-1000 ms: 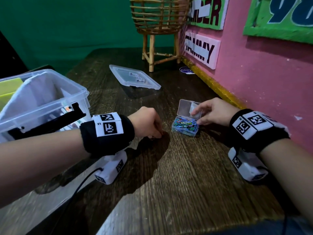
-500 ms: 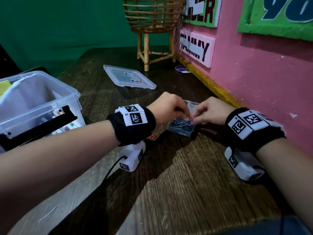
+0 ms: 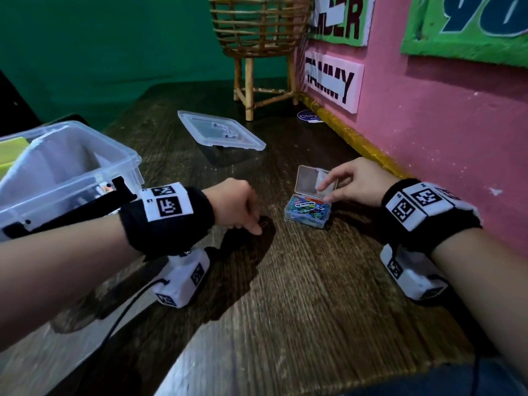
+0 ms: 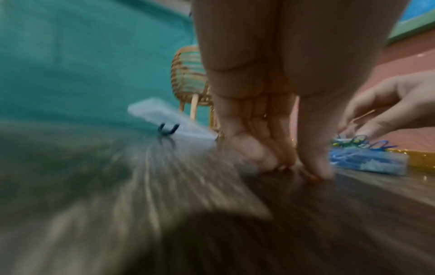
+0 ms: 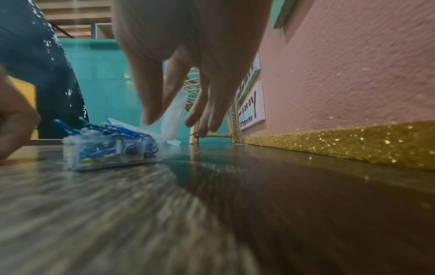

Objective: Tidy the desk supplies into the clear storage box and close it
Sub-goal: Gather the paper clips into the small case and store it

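A small clear plastic case (image 3: 308, 215) of coloured wire paper clips sits on the dark, grained wooden desk (image 3: 300, 295), near the pink wall; its hinged lid (image 3: 310, 180) stands upright and open. The clips are heaped to the rim in blue, green, red and white. The right hand (image 3: 357, 181) reaches over the case from the wall side, fingers loosely spread; the forefinger and thumb (image 3: 331, 199) touch the raised lid at its edge, though whether they pinch it cannot be told. The right wrist view shows these fingers (image 5: 150, 104) long and parted above the case (image 5: 110, 150). The left hand (image 3: 234, 207) is curled downward just left of the case, fingertips pressed together on the desk at a small reddish paper clip (image 3: 264, 224); the left wrist view is blurred, so a firm grip cannot be confirmed. Farther left stands the clear storage box (image 3: 85, 167), rectangular, with a black latch and pale contents. Its flat clear lid (image 3: 220, 134) lies apart on the desk, near a rattan basket stand (image 3: 257, 52).
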The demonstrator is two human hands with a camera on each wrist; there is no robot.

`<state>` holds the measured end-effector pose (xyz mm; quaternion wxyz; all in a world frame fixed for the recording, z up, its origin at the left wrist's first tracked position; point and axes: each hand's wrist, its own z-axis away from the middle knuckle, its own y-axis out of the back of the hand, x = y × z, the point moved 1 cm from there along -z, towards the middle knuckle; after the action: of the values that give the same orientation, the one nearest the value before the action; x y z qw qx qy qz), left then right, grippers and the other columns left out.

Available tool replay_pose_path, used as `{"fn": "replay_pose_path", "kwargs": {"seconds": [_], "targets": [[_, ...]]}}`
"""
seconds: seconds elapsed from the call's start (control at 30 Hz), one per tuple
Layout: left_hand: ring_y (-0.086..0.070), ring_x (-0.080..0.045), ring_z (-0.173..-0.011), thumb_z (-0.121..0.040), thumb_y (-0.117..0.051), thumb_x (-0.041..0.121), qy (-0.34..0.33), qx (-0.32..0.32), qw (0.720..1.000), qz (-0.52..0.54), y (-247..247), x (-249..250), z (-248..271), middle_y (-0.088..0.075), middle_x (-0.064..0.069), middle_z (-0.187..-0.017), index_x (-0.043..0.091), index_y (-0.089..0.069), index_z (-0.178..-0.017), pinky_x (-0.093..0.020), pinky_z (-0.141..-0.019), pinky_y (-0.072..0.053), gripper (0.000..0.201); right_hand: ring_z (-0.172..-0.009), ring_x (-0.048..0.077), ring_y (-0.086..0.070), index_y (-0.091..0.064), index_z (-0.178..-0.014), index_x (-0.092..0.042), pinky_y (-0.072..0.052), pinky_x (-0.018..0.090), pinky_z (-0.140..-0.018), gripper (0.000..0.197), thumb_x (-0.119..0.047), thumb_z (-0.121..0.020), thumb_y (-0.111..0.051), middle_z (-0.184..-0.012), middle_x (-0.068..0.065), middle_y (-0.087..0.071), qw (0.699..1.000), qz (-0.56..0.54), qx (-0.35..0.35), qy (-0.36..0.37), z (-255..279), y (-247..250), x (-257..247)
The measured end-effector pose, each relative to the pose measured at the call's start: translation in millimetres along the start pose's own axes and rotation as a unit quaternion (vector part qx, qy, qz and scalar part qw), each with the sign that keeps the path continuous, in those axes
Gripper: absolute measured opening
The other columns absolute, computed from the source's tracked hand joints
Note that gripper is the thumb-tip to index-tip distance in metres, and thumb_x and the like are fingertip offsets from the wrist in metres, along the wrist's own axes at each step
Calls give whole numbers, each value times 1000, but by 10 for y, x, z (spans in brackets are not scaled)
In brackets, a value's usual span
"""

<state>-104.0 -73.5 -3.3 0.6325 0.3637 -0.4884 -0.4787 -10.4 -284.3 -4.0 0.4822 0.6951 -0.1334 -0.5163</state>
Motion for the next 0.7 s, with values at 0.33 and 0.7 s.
{"fn": "replay_pose_path", "kwargs": {"seconds": [0.33,0.7], "targets": [[-52,-14,-84,-89,-58,23,-42,-21,996,-70,-58,102,-38,-59,1,-91,16,-66,-102,-23,-73,-41,17,-84,18,-60,-61,-66,-33,-45,28,-77,36,-2,-84,-59,-88,4,-66,997,-33,70,18,-22,-2,2],[-62,-10,-90,-85,-63,14,-184,159,970,19,40,503,-361,-70,0,-97,13,-69,-95,-14,-79,-43,12,-78,19,-64,-50,-75,-29,-54,40,-84,24,-14,-81,-68,-76,-5,-63,991,-96,96,7,-74,-31,16]]}}
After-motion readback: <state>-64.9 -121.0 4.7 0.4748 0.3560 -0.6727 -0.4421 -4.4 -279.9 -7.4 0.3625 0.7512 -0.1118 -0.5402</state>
